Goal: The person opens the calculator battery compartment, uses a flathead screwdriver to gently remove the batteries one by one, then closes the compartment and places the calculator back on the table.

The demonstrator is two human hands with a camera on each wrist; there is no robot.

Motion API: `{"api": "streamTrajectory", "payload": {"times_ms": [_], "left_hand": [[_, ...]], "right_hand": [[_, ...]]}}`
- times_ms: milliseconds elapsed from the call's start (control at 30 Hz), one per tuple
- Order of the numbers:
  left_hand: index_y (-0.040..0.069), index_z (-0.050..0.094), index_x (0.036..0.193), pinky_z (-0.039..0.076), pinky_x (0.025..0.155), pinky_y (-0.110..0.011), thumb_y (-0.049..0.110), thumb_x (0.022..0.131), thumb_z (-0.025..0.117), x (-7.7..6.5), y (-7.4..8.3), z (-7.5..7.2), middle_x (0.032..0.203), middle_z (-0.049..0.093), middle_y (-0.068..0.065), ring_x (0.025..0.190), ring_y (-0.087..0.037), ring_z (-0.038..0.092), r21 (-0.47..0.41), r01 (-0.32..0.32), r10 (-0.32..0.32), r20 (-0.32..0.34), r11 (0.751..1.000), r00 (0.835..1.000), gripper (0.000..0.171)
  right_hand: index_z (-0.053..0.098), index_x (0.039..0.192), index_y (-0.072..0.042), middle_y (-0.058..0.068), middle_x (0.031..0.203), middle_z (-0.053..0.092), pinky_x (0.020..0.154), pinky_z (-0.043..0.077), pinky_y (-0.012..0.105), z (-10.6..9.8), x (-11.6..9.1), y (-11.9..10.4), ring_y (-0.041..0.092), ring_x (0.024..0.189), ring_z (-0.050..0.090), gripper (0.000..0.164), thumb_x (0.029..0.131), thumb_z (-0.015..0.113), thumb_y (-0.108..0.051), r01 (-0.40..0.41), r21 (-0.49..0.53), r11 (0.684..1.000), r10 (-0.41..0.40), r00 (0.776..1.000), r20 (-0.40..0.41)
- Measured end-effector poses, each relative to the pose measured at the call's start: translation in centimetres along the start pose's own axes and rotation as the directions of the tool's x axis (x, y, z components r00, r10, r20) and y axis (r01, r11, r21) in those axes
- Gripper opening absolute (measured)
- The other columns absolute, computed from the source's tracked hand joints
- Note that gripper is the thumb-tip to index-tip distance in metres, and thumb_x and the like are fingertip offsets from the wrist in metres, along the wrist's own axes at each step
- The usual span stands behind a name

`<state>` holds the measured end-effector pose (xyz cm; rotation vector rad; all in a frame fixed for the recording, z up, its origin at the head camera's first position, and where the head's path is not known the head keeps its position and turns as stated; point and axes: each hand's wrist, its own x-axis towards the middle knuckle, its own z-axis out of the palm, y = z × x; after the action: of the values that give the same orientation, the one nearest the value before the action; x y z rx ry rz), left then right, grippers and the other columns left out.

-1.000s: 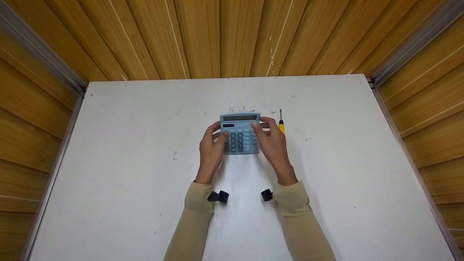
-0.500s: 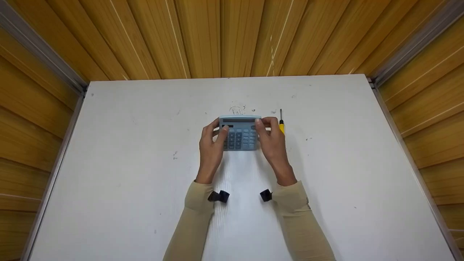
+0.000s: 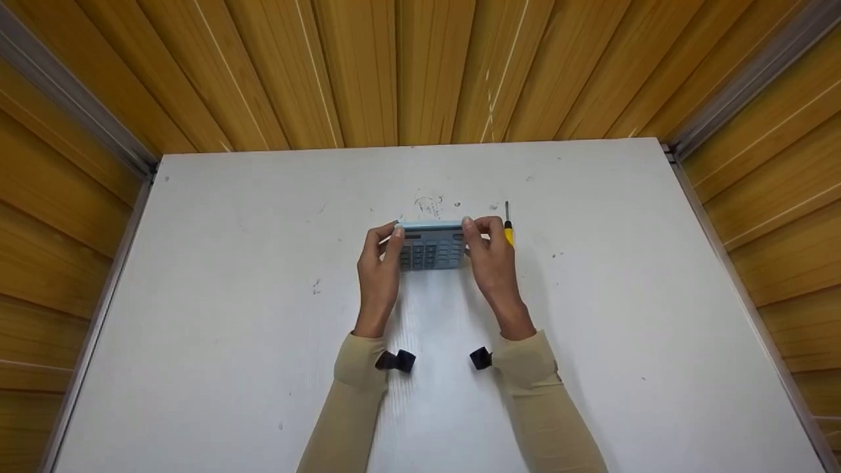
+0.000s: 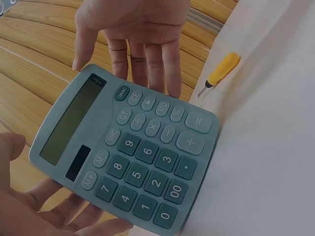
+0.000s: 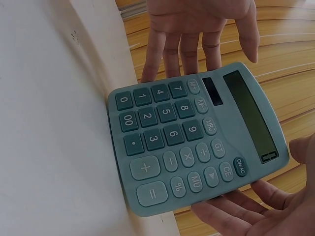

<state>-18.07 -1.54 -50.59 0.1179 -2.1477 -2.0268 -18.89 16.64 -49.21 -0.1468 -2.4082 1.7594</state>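
A light-blue desktop calculator (image 3: 431, 248) stands steeply tilted at the middle of the white table, its keys facing the person. My left hand (image 3: 379, 279) grips its left side, thumb at the top corner and fingers along the side. On the opposite side my right hand (image 3: 494, 276) holds it in the same way, thumb by the upper right corner. In the left wrist view the calculator's display (image 4: 74, 118) has a digit at one end, and its lower edge is close to the table. The back of the calculator is hidden.
A screwdriver (image 3: 508, 231) with a yellow and black handle lies just right of my right hand. The white table (image 3: 230, 315) has dark scuffs. Wood-look panels (image 3: 368, 72) enclose it at the back and sides.
The calculator has tipped more upright, its top edge coming toward me, so its face looks shorter. My left thumb has moved from the keys up to the top corner; the right thumb shifted slightly.
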Motion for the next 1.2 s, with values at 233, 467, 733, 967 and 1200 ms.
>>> {"api": "streamTrajectory", "payload": {"times_ms": [233,467,733,967,1200], "left_hand": [[0.008,0.066,0.125,0.046,0.108,-0.048,0.042,0.109,0.058,-0.3,-0.2,-0.2,0.133,0.066,-0.006,0.119,-0.023,0.063,-0.02,0.019,-0.02,-0.048,1.0,0.999,0.038],[0.008,0.066,0.125,0.047,0.106,-0.044,0.036,0.108,0.061,-0.5,-0.4,-0.2,0.128,0.066,-0.006,0.115,-0.021,0.064,-0.036,0.032,-0.034,-0.055,0.999,0.998,0.034],[0.006,0.065,0.132,0.048,0.104,-0.043,0.031,0.107,0.06,-0.2,-0.4,-0.3,0.131,0.064,-0.009,0.115,-0.022,0.063,-0.05,0.003,-0.004,-0.025,0.999,1.0,0.036],[0.004,0.065,0.134,0.047,0.107,-0.043,0.03,0.106,0.061,0.2,-0.2,-0.6,0.132,0.066,-0.009,0.119,-0.023,0.062,-0.049,0.01,-0.01,0.011,0.999,1.0,0.038],[0.003,0.065,0.138,0.049,0.108,-0.048,0.041,0.106,0.058,0.6,0.9,-1.3,0.134,0.068,-0.014,0.123,-0.03,0.064,0.128,0.093,-0.101,0.063,0.987,0.993,0.051]], "right_hand": [[0.055,0.121,-0.003,0.015,0.12,0.059,0.096,0.059,0.048,0.2,-0.3,0.2,0.033,0.109,0.071,0.043,0.11,0.056,-0.044,0.005,0.033,0.999,-0.005,1.0,0.001],[0.056,0.122,-0.002,0.017,0.122,0.058,0.097,0.058,0.048,0.3,-0.5,0.3,0.034,0.108,0.072,0.038,0.109,0.056,-0.038,0.004,0.024,1.0,-0.004,1.0,0.001],[0.062,0.126,-0.003,0.014,0.124,0.062,0.101,0.055,0.047,-0.1,-0.4,-0.1,0.032,0.111,0.071,0.037,0.11,0.054,-0.036,0.017,0.002,1.0,-0.017,1.0,0.015],[0.067,0.131,-0.006,0.012,0.126,0.07,0.099,0.054,0.048,-0.9,-0.2,-0.6,0.029,0.114,0.068,0.05,0.109,0.05,-0.048,-0.017,-0.117,0.993,0.024,0.998,0.056],[0.07,0.13,-0.005,0.015,0.129,0.071,0.101,0.054,0.05,-1.8,-0.1,-0.7,0.031,0.115,0.07,0.061,0.109,0.046,-0.057,-0.026,-0.174,0.984,0.05,0.99,0.134]]}}
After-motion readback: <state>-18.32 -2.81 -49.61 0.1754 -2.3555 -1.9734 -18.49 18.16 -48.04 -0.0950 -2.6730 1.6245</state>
